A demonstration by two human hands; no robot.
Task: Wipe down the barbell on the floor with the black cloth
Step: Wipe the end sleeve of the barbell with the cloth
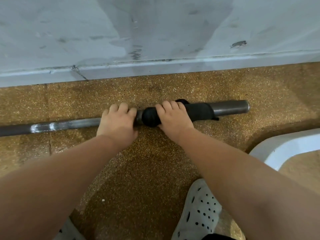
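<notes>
Head view: barbell (69,124) lies flat on the speckled brown floor (147,170), parallel to the grey wall (155,32) and close to its base. The bar's right end is bare. Black cloth (199,111) is wrapped round the bar near that end. Right hand (173,116) grips the cloth-wrapped section, fingers curled over the top. Left hand (117,122) grips bare bar just beside it. Rounded black lump (150,116) between the hands: cloth or collar, can't tell. Grey perforated clog (199,210) at bottom.

Speckled brown floor (147,167); scuffed grey-white wall (155,28) with baseboard (190,65); white curved fixture (285,149) at right
</notes>
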